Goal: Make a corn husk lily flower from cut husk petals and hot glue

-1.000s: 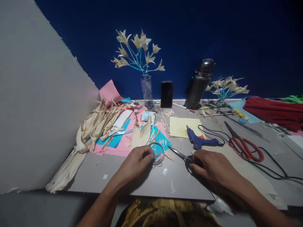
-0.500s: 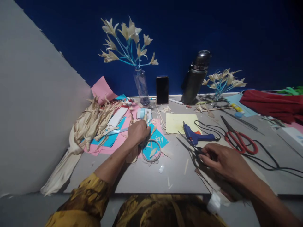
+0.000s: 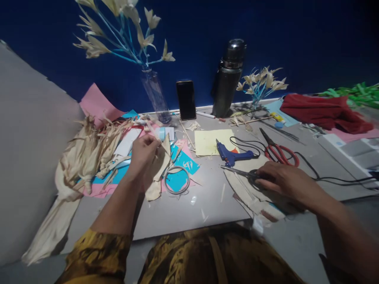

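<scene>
My right hand [image 3: 278, 181] is wrapped round the dark handles of a pair of scissors [image 3: 237, 171], whose nearly closed blades point left, just below the blue glue gun [image 3: 235, 154]. On the left, my left hand [image 3: 144, 152] has its fingertips pinched together; what they hold, if anything, I cannot make out. A pale piece of dried husk [image 3: 162, 159] is right beside those fingers. Below it, a roll of tape [image 3: 177, 192], seen as a grey ring, rests on blue paper [image 3: 189, 162]. The bundle of dried husks [image 3: 71, 161] lies left of this hand.
Along the blue wall stand a clear bottle [image 3: 155, 96] of husk flowers, a phone [image 3: 186, 100], a dark flask [image 3: 229, 79] and a smaller flower bunch [image 3: 262, 85]. Red-handled scissors [image 3: 281, 154], a black cord [image 3: 310, 167] and red cloth [image 3: 322, 110] lie to the right.
The view has turned rightward and come nearer. My left hand has drawn back from the tape roll and husk tip, leftward. The scissors in my right hand have closed further.
</scene>
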`<state>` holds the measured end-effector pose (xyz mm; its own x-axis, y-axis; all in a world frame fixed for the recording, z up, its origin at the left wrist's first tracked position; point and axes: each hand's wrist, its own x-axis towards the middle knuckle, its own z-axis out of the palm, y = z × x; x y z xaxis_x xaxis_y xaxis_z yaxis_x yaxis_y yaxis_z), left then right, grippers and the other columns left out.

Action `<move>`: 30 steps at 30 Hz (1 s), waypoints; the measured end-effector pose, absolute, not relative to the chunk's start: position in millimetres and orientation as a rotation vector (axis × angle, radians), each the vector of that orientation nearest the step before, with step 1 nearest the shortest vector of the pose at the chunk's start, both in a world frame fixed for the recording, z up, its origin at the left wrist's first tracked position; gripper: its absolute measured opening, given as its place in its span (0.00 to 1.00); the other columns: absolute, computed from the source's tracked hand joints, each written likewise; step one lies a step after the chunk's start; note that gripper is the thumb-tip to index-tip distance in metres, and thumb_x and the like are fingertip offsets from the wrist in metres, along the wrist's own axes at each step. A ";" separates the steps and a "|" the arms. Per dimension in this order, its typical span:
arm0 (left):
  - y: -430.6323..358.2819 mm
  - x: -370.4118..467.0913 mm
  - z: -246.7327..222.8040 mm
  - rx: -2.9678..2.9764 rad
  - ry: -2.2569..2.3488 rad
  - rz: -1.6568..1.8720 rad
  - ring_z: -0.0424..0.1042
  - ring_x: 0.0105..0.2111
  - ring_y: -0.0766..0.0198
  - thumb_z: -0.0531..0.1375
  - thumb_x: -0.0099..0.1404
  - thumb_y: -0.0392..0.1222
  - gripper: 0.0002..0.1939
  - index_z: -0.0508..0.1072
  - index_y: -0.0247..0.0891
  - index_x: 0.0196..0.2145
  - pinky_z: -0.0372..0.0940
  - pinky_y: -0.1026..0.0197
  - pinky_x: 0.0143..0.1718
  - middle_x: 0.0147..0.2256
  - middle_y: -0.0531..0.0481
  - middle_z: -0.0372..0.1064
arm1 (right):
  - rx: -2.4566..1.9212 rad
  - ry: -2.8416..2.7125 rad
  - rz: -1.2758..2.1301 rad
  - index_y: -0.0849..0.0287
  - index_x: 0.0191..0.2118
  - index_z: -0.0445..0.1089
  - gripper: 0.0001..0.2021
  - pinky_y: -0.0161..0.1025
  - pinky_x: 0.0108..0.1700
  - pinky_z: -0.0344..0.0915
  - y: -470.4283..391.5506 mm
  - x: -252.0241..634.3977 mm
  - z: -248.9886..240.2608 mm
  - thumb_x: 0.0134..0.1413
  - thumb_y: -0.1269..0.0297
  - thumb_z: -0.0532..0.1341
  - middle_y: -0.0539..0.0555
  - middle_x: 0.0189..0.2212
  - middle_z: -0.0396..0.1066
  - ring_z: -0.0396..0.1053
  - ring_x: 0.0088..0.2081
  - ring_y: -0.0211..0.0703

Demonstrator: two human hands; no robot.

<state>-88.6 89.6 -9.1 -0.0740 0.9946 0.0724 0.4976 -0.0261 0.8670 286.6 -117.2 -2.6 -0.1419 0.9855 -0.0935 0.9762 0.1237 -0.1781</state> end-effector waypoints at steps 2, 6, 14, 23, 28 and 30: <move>91.3 -91.2 -8.6 1.499 1.624 1.073 0.63 0.18 0.67 0.61 0.50 0.40 0.04 0.71 0.38 0.21 0.56 0.67 0.19 0.16 0.54 0.65 | -2.008 -2.370 0.310 0.54 0.36 0.73 0.09 0.37 0.30 0.58 -112.7 287.4 3.4 0.62 0.58 0.59 0.54 0.35 0.76 0.73 0.33 0.46; 91.3 -92.3 -11.2 1.417 1.545 1.137 0.62 0.17 0.69 0.62 0.50 0.40 0.05 0.71 0.37 0.21 0.55 0.68 0.18 0.16 0.54 0.65 | -1.890 -2.445 0.204 0.54 0.36 0.75 0.11 0.38 0.33 0.58 -79.1 274.9 34.0 0.64 0.59 0.57 0.54 0.36 0.77 0.73 0.35 0.47; 95.5 -92.8 -13.6 1.325 1.422 1.352 0.62 0.17 0.70 0.63 0.51 0.41 0.06 0.70 0.38 0.23 0.57 0.68 0.19 0.16 0.56 0.64 | -1.726 -2.749 0.201 0.56 0.35 0.77 0.06 0.37 0.32 0.53 55.7 197.2 75.4 0.58 0.66 0.61 0.56 0.35 0.78 0.71 0.35 0.46; 100.5 -96.9 -12.3 0.929 1.161 1.545 0.62 0.15 0.71 0.63 0.51 0.41 0.09 0.66 0.38 0.24 0.58 0.68 0.18 0.18 0.56 0.68 | -1.733 -2.787 0.318 0.56 0.40 0.79 0.11 0.37 0.33 0.57 113.4 132.9 38.5 0.49 0.60 0.68 0.58 0.39 0.79 0.74 0.40 0.51; 94.5 -95.6 -8.5 0.843 1.078 1.473 0.65 0.17 0.71 0.63 0.49 0.39 0.08 0.65 0.37 0.23 0.58 0.68 0.20 0.20 0.54 0.70 | -1.655 -2.687 0.285 0.57 0.40 0.78 0.09 0.36 0.34 0.57 94.8 107.6 49.7 0.60 0.62 0.61 0.58 0.40 0.79 0.74 0.40 0.48; 88.6 -93.5 -4.6 0.862 1.037 1.392 0.65 0.18 0.71 0.64 0.49 0.40 0.09 0.66 0.37 0.23 0.58 0.68 0.21 0.20 0.54 0.69 | -1.577 -2.542 0.393 0.59 0.36 0.77 0.11 0.36 0.34 0.56 78.4 98.8 57.7 0.62 0.60 0.59 0.56 0.34 0.79 0.73 0.35 0.44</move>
